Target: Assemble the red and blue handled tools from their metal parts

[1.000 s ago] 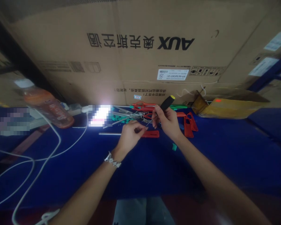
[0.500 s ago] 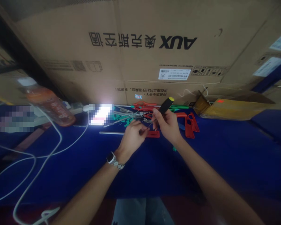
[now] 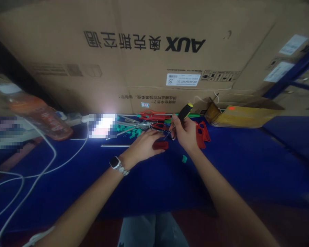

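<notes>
My right hand (image 3: 184, 132) is closed around a screwdriver (image 3: 183, 112) with a black handle and yellow cap, its thin shaft pointing down and left. My left hand (image 3: 143, 145) lies low over a red plastic piece (image 3: 160, 145) on the blue tabletop (image 3: 221, 171), fingers stretched forward and touching it. A watch (image 3: 115, 162) sits on my left wrist. Just beyond both hands lies a heap of red and green tools (image 3: 146, 121).
A big AUX cardboard box (image 3: 154, 51) stands as a wall behind the table. An orange drink bottle (image 3: 38, 115) lies at left beside white cables (image 3: 41, 161). A metal rod (image 3: 114, 145), another red plastic part (image 3: 202, 133), a small green bit (image 3: 184, 158) and a yellow packet (image 3: 244, 116) lie around.
My left hand left the screwdriver tip and dropped flat onto the red piece. The right hand kept the screwdriver. The view shifted slightly left.
</notes>
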The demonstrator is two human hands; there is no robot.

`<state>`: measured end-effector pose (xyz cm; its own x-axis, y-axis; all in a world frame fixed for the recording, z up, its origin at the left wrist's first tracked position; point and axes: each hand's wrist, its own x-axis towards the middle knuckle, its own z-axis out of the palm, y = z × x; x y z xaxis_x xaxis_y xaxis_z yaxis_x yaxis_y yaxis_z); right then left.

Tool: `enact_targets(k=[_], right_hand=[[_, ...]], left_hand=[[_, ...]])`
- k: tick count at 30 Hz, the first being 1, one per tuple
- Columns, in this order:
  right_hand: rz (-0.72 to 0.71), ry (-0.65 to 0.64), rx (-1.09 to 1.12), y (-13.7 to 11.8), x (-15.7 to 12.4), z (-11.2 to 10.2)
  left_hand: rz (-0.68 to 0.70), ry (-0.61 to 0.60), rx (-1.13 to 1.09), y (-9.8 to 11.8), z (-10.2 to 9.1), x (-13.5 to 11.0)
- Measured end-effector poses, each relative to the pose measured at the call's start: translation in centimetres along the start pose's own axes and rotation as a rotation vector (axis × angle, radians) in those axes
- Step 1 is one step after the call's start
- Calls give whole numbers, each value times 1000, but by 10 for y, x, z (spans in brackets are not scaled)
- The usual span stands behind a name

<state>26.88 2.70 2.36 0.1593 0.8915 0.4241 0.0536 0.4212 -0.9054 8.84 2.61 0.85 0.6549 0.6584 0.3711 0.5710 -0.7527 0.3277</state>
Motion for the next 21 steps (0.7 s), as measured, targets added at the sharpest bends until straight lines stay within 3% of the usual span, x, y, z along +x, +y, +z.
enact_targets(k=[3,10,21], right_hand=[[14,-12,-44,6,-3,-1],[2,-86,-117,7,-8,6],[-23,-158,-220,6,-8,17]], left_hand=[[53,-43,-82,-7,7,3],[5,44,-185,-24,14,-14],[-109,55,-305,-22,6,-15]])
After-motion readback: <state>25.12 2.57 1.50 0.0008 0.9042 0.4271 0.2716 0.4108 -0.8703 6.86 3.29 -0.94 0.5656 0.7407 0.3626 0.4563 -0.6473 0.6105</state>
